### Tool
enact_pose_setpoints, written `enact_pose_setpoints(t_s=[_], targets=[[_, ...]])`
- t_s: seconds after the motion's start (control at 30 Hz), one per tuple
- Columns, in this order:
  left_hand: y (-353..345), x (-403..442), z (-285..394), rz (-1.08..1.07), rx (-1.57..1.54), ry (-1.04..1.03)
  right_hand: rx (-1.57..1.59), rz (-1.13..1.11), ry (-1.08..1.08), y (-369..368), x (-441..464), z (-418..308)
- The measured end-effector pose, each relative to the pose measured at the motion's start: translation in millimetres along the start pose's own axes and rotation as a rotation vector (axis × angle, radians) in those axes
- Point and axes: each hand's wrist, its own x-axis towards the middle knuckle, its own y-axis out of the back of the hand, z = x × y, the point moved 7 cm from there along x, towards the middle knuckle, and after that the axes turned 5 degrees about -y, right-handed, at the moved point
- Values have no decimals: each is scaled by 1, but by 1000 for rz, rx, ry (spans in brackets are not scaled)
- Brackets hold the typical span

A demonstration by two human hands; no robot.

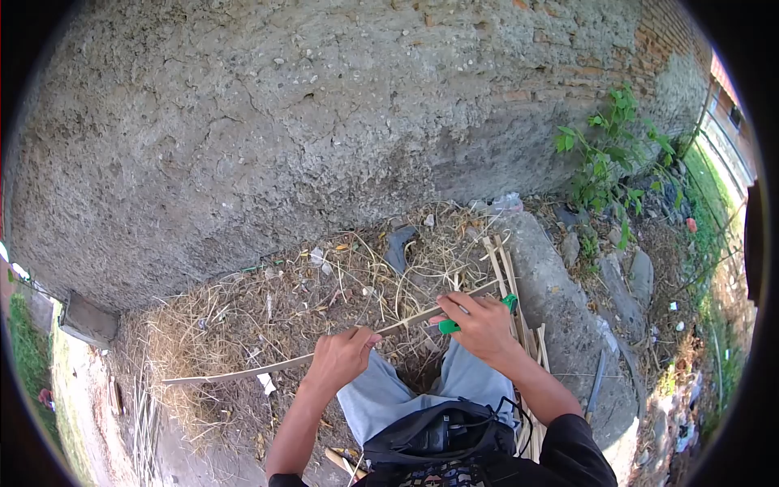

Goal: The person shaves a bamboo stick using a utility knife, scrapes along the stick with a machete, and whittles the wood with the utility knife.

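A long, thin bamboo strip [260, 369] runs slantwise across the view in front of my knees. My left hand [341, 357] is closed around its middle part, thumb and fingers pressed together. Near the strip's right end, my right hand [479, 325] is closed on a green tool [448, 326], with the strip running beside it. Green shows on both sides of that hand; fingers cover the rest, so the tool's exact kind is unclear. More pale strips [497, 268] lie just beyond my right hand, and others [535, 349] lie beside my right leg.
A rough wall [324, 138] rises in front. Straw and shavings [235, 325] cover the ground. A concrete slab [560, 325] lies to the right, and a leafy plant [604, 162] grows by the wall. Thin sticks [144, 430] lie at left; a wooden piece [345, 463] is near my left leg.
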Motion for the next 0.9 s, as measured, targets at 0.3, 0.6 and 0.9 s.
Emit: enact_pose_setpoints(t_s=[0.3,0.6,0.9], targets=[[5,27,21,94,120,-58,-26,-156,-101,-14,-41,19],[60,-24,33,766,348,-76,113,-53,-450,25,-90,67],[70,-95,-85,1226,-603,650,-36,-64,-942,92,-200,166]])
